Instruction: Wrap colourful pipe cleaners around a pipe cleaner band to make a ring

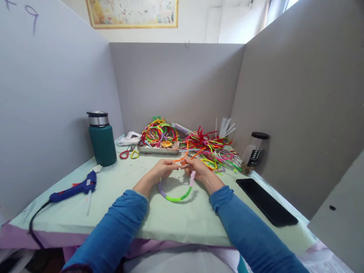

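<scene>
Over the middle of the table, my left hand is closed in a pinch on a curved band wrapped in fuzzy pipe cleaner. The band shows purple, green and pale pink stretches and hangs down in an open loop, its pink end free near my right wrist. Close beside it, my right hand is closed with its fingertips on an orange pipe cleaner, whose ends stick up and out above both hands. The fingers hide where the orange piece meets the band.
A tray heaped with colourful loops stands at the back, beside loose pipe cleaners. Scissors lie left of the tray. Leftward are a green bottle and a corded blue glue gun. A black phone and a clear bottle are right.
</scene>
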{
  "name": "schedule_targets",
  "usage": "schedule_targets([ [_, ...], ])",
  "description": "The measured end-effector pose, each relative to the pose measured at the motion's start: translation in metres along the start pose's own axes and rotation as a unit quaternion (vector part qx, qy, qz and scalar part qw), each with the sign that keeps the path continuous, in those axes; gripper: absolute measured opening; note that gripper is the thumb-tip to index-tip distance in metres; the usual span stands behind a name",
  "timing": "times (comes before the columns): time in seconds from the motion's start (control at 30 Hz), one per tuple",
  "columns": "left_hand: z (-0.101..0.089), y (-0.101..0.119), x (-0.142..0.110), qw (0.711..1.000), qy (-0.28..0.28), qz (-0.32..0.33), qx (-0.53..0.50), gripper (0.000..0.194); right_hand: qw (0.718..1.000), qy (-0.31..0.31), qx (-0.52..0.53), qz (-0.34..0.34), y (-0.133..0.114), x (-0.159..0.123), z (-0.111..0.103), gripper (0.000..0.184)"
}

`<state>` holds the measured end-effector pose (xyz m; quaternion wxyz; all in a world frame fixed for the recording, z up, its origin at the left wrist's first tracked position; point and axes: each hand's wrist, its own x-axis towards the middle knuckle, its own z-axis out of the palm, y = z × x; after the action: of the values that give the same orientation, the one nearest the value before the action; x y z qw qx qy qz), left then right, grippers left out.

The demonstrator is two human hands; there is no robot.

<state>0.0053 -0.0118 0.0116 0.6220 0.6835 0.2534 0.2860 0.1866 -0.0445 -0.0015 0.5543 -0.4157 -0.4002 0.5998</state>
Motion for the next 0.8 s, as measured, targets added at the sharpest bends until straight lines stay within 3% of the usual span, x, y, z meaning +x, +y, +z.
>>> schedule_targets([
  [0.1, 0.000, -0.002, 0.000, 1.000, -0.017, -0.007, 0.008, 0.038, 1.000, 0.007, -0.002, -0.012, 0.002, 0.001, -0.001, 0.025],
  [0.2, 0.000, -0.003, 0.001, 1.000, 0.000, -0.010, 0.016, 0.038, 0.999, 0.003, 0.001, -0.033, 0.003, 0.000, -0.002, 0.024],
  [0.47, 0.000, -0.004, 0.002, 0.998, 0.039, 0.002, 0.051, 0.043, 0.996, -0.074, -0.026, -0.043, 0.000, -0.010, 0.000, 0.027],
  [0.8, -0.001, -0.005, 0.003, 0.998, 0.034, 0.010, 0.046, 0.045, 0.994, -0.083, -0.044, -0.046, 0.001, -0.008, -0.001, 0.024],
])
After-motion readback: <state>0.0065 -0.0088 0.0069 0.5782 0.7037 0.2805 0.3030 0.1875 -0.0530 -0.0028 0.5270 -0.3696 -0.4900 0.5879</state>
